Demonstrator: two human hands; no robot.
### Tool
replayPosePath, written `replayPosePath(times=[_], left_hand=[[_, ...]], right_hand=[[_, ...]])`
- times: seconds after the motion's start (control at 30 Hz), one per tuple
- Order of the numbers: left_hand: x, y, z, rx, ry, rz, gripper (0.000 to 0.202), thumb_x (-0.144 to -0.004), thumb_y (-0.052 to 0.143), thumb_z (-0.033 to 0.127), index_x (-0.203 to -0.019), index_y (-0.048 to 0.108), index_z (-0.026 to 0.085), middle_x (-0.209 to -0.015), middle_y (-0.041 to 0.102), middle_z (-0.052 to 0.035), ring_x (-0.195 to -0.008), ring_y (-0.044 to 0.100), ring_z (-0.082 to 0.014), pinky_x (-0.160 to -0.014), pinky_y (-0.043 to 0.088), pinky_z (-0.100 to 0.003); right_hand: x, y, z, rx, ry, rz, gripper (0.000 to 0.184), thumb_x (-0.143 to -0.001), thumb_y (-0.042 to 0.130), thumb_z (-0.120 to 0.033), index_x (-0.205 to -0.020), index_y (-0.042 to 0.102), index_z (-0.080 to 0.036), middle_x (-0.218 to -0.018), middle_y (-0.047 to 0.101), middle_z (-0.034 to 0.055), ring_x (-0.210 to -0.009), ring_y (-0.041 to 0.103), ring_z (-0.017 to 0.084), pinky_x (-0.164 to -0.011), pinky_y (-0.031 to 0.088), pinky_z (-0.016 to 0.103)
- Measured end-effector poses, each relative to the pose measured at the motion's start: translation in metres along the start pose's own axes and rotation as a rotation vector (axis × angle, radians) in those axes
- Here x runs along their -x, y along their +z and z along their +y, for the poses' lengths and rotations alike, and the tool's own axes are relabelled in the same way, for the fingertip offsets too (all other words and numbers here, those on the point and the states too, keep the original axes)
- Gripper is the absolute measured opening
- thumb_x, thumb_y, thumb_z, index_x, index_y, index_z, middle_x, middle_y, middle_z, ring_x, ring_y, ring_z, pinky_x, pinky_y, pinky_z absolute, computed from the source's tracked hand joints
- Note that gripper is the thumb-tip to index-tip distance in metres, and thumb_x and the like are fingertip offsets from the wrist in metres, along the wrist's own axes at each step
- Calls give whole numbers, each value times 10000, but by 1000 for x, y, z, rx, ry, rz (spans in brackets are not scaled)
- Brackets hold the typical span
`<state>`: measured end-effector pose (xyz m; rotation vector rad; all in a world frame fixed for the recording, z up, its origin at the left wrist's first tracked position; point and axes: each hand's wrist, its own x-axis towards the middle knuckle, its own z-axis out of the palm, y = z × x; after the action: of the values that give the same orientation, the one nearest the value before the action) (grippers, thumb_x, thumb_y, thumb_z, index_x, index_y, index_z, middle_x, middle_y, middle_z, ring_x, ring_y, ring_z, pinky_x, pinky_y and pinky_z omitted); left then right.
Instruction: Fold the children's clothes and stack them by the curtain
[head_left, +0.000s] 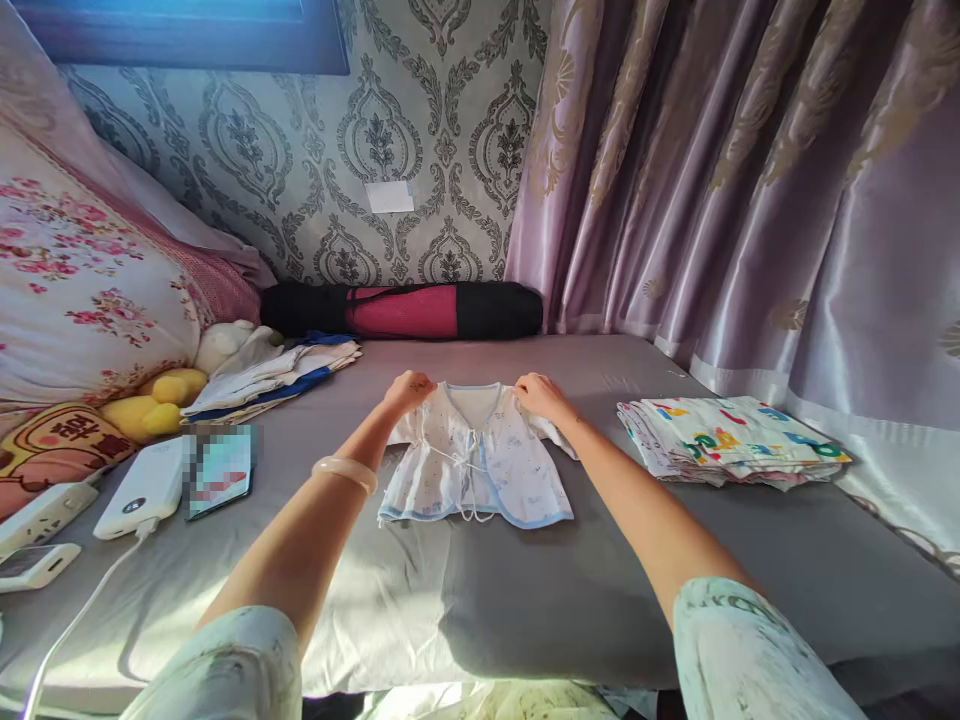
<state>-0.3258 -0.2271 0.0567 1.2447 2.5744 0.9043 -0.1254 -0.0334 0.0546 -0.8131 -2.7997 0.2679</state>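
A small white baby top [475, 462] with pale blue trim and tie strings lies flat on the grey bedsheet [525, 590], front side up. My left hand [409, 390] is closed on its left shoulder. My right hand [540, 394] is closed on its right shoulder. Both arms reach forward over the bed, and a pale bangle sits on my left wrist [345, 470].
A folded stack of letter-print cloths [731, 440] lies at the right. Folded clothes [274, 375] and a yellow plush toy [161, 395] sit at the left, with a power bank [146, 488], phone [219, 470] and chargers nearby. A black-pink rolled bag [405, 310] lies against the wall; curtains hang right.
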Motion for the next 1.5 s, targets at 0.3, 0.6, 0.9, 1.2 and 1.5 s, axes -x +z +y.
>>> replayPosePath(times=[0.3,0.6,0.9,1.2,1.5], left_hand=[[-10,35,-18,-270,-52,10,293,-901,455,324,-978,715,213,-1014,738,-81,-973,654,-234,-825,452,-320],[-26,46,-34,-180,35,17,328,-855,533,452,-920,747,212,-962,738,-73,-928,657,-237,-765,457,-276],[-58,56,-42,-390,101,61,386,-912,437,451,-931,740,212,-987,717,-106,-951,645,-256,-806,426,-314],[-92,59,-56,-514,268,100,450,-956,348,447,-904,698,168,-933,673,-154,-967,600,-293,-833,381,-391],[-105,61,-56,-498,214,64,428,-952,356,445,-928,678,164,-995,683,-161,-1015,597,-296,-847,375,-384]], right_hand=[[0,34,3,176,-36,46,342,-1014,345,-289,-1056,671,-193,-1145,639,119,-1099,556,231,-895,381,321],[-15,41,10,248,-116,-26,327,-1019,343,-273,-1073,646,-163,-1117,672,134,-1067,590,236,-932,328,350],[-55,53,24,343,-204,-43,342,-1006,323,-194,-1093,649,-134,-1114,678,147,-1052,593,245,-931,327,360],[-100,64,36,389,-301,-57,336,-1014,359,-265,-1081,662,-136,-1109,669,153,-1076,569,245,-970,307,365],[-114,65,41,314,-256,-59,295,-1005,413,-278,-1077,656,-127,-1106,669,147,-1074,575,242,-956,306,358]])
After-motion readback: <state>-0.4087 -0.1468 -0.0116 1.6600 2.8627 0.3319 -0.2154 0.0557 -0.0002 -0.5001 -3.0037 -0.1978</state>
